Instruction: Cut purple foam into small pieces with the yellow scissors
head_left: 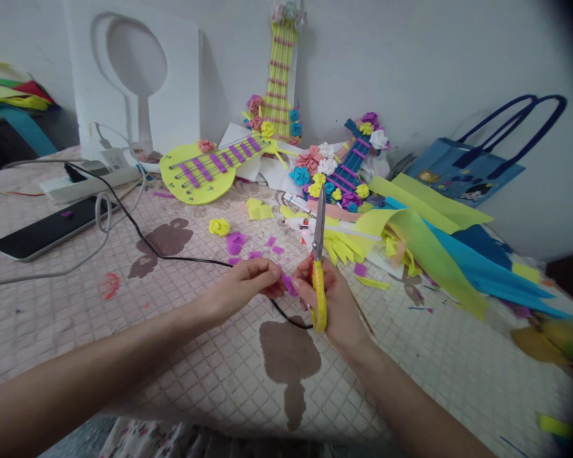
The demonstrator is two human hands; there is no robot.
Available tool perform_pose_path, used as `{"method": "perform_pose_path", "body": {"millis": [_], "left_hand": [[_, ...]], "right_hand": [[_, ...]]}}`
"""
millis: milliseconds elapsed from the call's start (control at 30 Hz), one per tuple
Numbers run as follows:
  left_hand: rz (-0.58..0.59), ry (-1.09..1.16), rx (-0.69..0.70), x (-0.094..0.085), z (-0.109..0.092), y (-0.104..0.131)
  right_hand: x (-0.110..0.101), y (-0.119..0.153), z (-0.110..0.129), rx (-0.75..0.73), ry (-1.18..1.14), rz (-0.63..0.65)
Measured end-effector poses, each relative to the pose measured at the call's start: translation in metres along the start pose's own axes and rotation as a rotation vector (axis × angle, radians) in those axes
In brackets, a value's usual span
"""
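Observation:
Between my two hands is a small purple piece of crepe paper (289,285). My left hand (253,280) pinches its left end between thumb and fingers. My right hand (338,305) is closed round a pair of scissors (319,280) with yellow handles, blades pointing up. The right thumb and fingertip also reach the purple paper's right end. Below the hands a black cable (191,259) crosses the tablecloth. Beyond them lie purple paper scraps (236,242) and a yellow paper flower (219,226).
A yellow paper guitar (195,172), a taller yellow one (279,76) and a blue one (351,165) stand or lean at the back. Yellow and blue paper sheets (424,248) spread right, before a blue bag (463,168). Left are a black phone-like slab (48,229) and power strip (76,186).

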State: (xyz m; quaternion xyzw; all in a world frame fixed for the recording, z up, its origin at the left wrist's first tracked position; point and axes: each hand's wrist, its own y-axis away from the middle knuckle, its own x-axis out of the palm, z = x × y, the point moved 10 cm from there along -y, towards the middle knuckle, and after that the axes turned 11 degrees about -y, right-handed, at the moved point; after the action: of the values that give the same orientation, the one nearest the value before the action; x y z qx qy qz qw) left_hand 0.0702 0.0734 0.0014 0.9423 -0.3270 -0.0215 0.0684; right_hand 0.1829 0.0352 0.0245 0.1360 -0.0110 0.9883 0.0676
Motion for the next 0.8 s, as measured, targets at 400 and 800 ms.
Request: {"method": "perform_pose_path", "body": {"millis": [400, 800], "left_hand": [[0.028, -0.046, 0.021, 0.0018, -0.0023, 0.0004], [0.023, 0.003, 0.018, 0.0014, 0.0004, -0.0006]], "right_hand": [[0.0013, 0.0008, -0.0045, 0.021, -0.040, 0.023], [0.0005, 0.0006, -0.0039, 0.020, -0.035, 0.012]]}}
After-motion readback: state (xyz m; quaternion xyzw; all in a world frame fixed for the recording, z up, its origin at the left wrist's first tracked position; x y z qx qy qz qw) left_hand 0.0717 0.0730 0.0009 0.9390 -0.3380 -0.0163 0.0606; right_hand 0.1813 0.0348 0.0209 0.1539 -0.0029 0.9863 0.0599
